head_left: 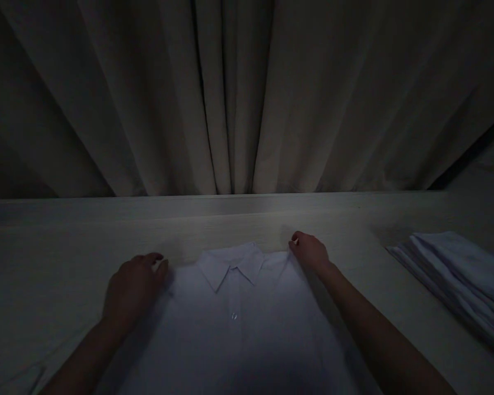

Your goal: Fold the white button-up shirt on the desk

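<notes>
A white button-up shirt (234, 340) lies front side up before me, its pointed collar (230, 266) toward the far side. One button shows on the placket below the collar. My right hand (310, 252) pinches the shirt at the shoulder on the right, lifting the fabric there into a small peak. At the opposite shoulder my left hand (135, 282) hovers beside the edge, thumb and fingertips apart with no fabric visible between them. The shirt's lower part runs out of view at the bottom.
On the right lies a stack of folded pale cloth (456, 274). Long grey-brown curtains (239, 99) hang behind the far edge of the light-coloured surface (57, 247). A dark, thin object (37, 378) shows at the lower left. The light is dim.
</notes>
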Motion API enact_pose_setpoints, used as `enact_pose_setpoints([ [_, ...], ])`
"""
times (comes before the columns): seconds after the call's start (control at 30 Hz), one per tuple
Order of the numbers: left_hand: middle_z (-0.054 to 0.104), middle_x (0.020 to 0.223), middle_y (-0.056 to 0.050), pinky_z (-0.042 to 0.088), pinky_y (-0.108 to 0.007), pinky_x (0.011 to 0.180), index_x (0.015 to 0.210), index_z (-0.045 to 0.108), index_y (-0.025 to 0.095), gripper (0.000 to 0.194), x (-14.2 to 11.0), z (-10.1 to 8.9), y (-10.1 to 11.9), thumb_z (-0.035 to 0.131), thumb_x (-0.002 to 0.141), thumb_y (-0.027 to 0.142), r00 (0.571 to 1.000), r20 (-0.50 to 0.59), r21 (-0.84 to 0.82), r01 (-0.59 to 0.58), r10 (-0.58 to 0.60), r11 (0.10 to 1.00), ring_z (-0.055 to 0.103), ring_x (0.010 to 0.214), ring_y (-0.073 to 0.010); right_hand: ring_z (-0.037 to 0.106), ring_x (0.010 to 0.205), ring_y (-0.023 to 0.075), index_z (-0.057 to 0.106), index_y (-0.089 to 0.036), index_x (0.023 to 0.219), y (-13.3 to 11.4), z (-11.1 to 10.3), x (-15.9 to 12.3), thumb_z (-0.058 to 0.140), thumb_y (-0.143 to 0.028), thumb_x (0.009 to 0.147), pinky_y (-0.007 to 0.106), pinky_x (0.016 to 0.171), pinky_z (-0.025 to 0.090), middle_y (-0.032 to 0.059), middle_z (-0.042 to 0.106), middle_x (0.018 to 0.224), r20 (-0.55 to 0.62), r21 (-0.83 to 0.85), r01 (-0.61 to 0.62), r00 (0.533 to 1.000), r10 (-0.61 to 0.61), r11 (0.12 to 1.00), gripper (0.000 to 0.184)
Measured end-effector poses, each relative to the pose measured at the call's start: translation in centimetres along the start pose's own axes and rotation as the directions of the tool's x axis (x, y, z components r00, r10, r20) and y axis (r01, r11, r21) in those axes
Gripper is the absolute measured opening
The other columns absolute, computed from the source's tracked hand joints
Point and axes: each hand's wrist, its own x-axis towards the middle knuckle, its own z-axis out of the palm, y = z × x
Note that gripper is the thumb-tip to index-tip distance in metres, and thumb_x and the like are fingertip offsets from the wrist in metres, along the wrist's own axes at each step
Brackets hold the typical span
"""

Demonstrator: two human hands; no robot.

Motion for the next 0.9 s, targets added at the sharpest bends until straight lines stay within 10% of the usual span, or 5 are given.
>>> enact_pose_setpoints([
  [0.27,0.070,0.096,-0.006,0.044,-0.032,0.077,0.095,0.062,0.022,0.035,-2.4,2.1,17.9,0.035,0.086,0.043,0.905,0.196,-0.355,-0.292,0.377,0.888,0.062,0.088,-0.0202,0.061,0.088,0.0210,0.058,-0.024,0.101,11.5,4.0,-16.7,0.046,-0.030,0.079,0.034,0.080,0.048,0.0076,0.065,0.099,-0.123,0.463,-0.016,0.989,0.082,0.886,0.026],
  [0.43,0.070,0.099,-0.012,0.044,-0.036,0.076,0.098,0.062,0.021,0.041,-2.3,6.4,26.3,0.036,0.085,0.049,0.860,0.290,-0.285,-0.342,0.421,0.895,0.063,0.091,-0.0248,0.060,0.094,0.0221,0.061,-0.027,0.097,11.7,6.2,-19.6,0.052,-0.024,0.077,0.036,0.086,0.047,0.0066,0.065,0.099,-0.116,0.457,0.039,0.993,0.016,0.889,0.022],
  [0.9,0.067,0.088,-0.010,0.043,-0.033,0.070,0.085,0.056,0.019,0.033,-0.8,10.0,29.1,0.033,0.087,0.043,0.879,0.264,-0.136,-0.374,0.397,0.917,0.060,0.082,-0.0213,0.059,0.089,0.0213,0.060,-0.024,0.095,12.8,6.7,-18.8,0.038,-0.016,0.085,0.036,0.082,0.045,0.0070,0.066,0.094,-0.144,0.376,-0.012,0.987,0.071,0.926,0.025],
])
